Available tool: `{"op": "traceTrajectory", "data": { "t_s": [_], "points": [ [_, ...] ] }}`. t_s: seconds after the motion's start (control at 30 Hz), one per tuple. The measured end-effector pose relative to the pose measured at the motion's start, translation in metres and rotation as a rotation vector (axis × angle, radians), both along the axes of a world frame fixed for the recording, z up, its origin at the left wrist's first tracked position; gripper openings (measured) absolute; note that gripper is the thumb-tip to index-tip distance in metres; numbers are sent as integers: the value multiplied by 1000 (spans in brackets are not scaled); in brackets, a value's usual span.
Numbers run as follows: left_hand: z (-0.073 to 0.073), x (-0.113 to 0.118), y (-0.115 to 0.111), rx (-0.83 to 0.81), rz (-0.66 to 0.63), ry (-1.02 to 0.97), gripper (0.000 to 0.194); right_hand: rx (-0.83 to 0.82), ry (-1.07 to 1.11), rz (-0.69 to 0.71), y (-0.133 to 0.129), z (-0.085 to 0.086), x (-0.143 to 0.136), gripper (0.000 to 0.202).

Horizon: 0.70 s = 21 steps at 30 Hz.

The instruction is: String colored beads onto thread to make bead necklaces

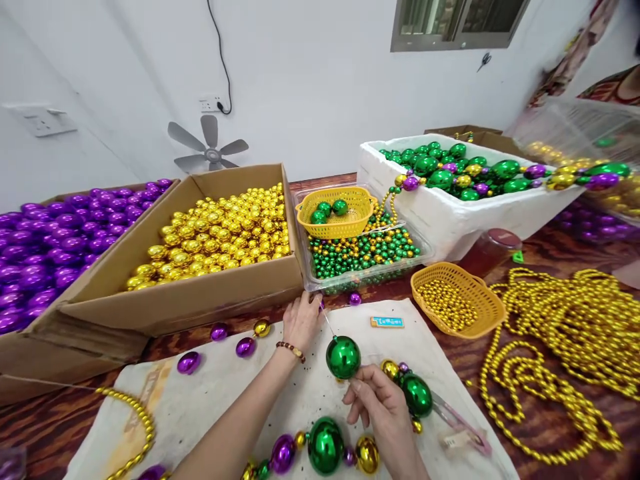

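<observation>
My left hand, with a beaded bracelet at its wrist, has its fingers closed around the string near a small purple bead. From there the thin string runs down to a large green ball. Just below that ball, my right hand pinches at its lower side; what lies between thumb and finger is too small to name. Strung green, purple and gold balls, among them a big green one, curve around my right hand on the white cloth.
Boxes of purple balls and gold balls stand left. Behind are a clear tray with a yellow basket and a foam box. Gold bead strands and an orange basket lie right. A person shows far right.
</observation>
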State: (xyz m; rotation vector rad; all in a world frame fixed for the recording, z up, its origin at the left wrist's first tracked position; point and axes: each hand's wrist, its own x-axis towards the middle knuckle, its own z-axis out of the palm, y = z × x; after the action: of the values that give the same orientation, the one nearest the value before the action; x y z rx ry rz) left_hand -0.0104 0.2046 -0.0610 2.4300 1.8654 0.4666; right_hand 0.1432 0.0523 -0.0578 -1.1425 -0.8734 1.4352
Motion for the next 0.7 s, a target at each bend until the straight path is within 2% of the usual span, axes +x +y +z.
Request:
{"op": "traceTrajectory", "data": {
  "t_s": [0.1,0.2,0.33,0.47,0.7],
  "points": [
    [-2,3,2,-10,-17,-29,21,12,10,-20,2,-3,-1,30],
    [-2,0,1,-23,-67,-97,27,12,32,-31,3,-7,-2,32],
    [0,-14,-8,-16,-86,-223,39,14,52,-39,3,-7,-4,30],
    [3,-30,-22,5,-35,-300,35,13,65,-26,2,-6,-5,28],
    [-3,-47,-35,0,14,-176,35,-12,52,-34,-2,-7,-4,28]
  ]
}}
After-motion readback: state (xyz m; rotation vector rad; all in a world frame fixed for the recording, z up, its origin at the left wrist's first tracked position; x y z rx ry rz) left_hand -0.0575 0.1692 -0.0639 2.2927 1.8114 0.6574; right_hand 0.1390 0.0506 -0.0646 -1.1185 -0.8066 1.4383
